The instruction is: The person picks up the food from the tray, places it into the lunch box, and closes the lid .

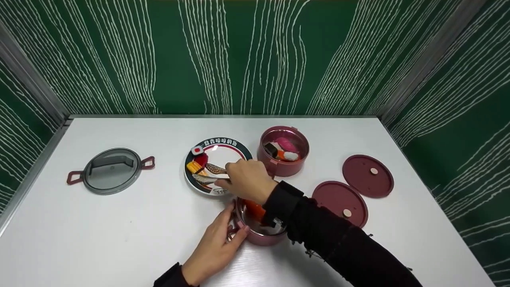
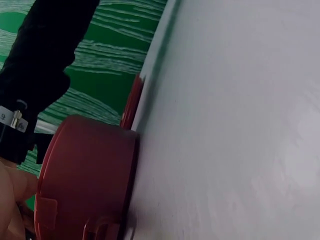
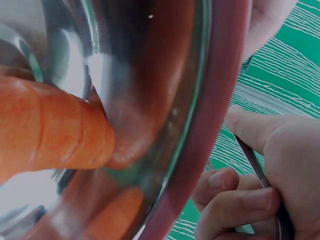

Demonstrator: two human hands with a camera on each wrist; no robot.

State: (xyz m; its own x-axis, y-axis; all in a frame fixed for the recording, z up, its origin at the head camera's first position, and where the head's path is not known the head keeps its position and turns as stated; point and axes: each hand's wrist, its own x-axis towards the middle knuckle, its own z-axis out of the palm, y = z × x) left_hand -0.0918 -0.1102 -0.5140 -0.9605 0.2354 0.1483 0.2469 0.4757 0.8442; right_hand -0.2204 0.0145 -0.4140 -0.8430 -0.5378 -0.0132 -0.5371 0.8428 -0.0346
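Note:
My right hand [image 1: 250, 180] holds metal tongs [image 1: 215, 169] with perforated ends over a white, dark-rimmed plate [image 1: 225, 154]. The tong ends lie at a yellow food piece [image 1: 194, 167], one on either side; whether they touch it I cannot tell. Beside it are a red piece [image 1: 202, 159] and a sushi roll [image 1: 197, 150]. My left hand [image 1: 215, 244] grips the near red pot [image 1: 265, 240] at its left side, thumb by the rim and fingers around the handle. Inside that pot lies an orange, carrot-like piece [image 3: 55, 130], partly hidden by my right forearm in the head view.
A second red pot [image 1: 283, 169] with several toy food pieces stands behind, right of the plate. Two dark red lids, one nearer [image 1: 334, 199] and one farther [image 1: 368, 181], lie on the right. A glass lid [image 1: 111, 173] with red handles lies on the left.

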